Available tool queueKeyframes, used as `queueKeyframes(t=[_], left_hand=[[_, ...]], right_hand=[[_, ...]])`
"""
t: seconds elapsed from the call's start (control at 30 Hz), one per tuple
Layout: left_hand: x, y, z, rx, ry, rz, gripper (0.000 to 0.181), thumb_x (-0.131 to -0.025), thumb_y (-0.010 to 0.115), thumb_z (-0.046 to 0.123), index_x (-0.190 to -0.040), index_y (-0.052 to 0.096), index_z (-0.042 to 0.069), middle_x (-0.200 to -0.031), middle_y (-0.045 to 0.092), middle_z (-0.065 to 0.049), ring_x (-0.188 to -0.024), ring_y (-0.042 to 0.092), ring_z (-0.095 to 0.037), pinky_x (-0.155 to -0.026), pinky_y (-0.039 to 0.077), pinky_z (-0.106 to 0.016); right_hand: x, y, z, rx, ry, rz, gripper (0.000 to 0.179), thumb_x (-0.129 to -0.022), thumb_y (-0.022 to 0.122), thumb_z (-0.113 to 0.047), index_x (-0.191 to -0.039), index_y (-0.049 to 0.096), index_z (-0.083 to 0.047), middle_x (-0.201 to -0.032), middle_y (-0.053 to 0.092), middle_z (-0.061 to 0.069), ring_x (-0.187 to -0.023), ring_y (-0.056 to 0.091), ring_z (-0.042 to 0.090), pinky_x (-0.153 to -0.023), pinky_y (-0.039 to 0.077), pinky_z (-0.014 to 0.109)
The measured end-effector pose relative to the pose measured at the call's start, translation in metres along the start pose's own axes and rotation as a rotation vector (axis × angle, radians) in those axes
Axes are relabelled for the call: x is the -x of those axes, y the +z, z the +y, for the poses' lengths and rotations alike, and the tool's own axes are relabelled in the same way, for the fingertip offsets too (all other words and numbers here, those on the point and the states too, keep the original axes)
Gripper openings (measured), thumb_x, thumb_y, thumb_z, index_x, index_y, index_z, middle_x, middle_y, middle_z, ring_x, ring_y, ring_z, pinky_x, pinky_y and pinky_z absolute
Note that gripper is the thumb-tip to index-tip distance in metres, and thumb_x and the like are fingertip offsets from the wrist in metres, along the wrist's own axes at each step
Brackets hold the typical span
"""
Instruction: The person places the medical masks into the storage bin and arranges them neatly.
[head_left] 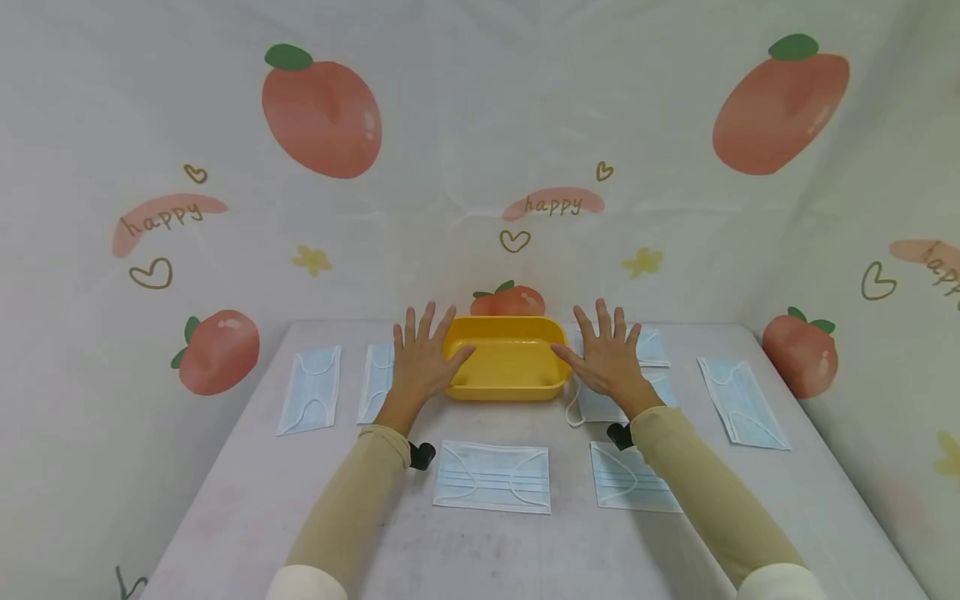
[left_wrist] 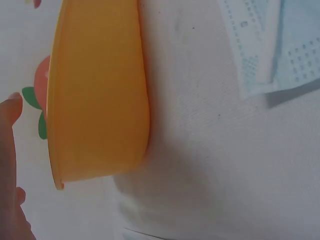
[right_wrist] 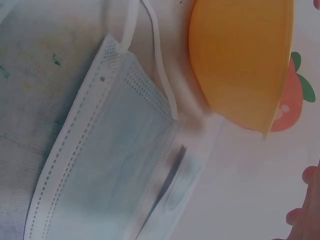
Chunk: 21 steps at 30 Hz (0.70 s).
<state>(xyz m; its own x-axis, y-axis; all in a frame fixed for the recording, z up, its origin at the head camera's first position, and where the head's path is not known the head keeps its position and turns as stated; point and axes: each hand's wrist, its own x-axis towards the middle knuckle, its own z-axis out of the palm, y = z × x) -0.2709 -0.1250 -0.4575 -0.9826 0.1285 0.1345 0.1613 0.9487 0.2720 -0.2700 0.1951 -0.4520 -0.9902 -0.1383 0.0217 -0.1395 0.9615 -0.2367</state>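
Note:
A yellow plastic tray (head_left: 510, 393) stands at the back middle of the table with nothing visible inside. My left hand (head_left: 422, 354) is spread flat with straight fingers beside the tray's left end. On the other side, my right hand (head_left: 606, 357) spreads its fingers by the right end. Neither hand holds anything; whether they touch the tray I cannot tell. Under the right hand lies a light blue face mask (right_wrist: 100, 165) with white ear loops. The left hand partly covers another face mask (head_left: 376, 383). In the left wrist view the tray's side wall (left_wrist: 100, 90) appears close.
More face masks lie flat: one at the far left (head_left: 311, 390), one at front middle (head_left: 492, 477), one (head_left: 630, 479) partly under the right forearm, one at the right (head_left: 742, 402), and one at the back right (head_left: 652, 348). A fruit-printed white curtain (head_left: 450, 167) hangs behind the table.

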Motion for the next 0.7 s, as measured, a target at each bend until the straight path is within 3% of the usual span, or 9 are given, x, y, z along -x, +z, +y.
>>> queueKeyframes(t=[0.7], left_hand=[[0.008,0.016,-0.02,0.256,-0.009,-0.039,0.073,-0.101,0.044,0.062,-0.163,0.023,0.029,-0.17,0.022,-0.014,-0.158,0.013,-0.044,-0.127,0.013,-0.066]], right_hand=[[0.002,0.001,0.022,-0.01,0.046,-0.003,0.095,-0.096,0.031,-0.079,-0.165,0.01,-0.017,-0.17,-0.003,0.026,-0.154,-0.001,0.057,-0.118,-0.003,0.079]])
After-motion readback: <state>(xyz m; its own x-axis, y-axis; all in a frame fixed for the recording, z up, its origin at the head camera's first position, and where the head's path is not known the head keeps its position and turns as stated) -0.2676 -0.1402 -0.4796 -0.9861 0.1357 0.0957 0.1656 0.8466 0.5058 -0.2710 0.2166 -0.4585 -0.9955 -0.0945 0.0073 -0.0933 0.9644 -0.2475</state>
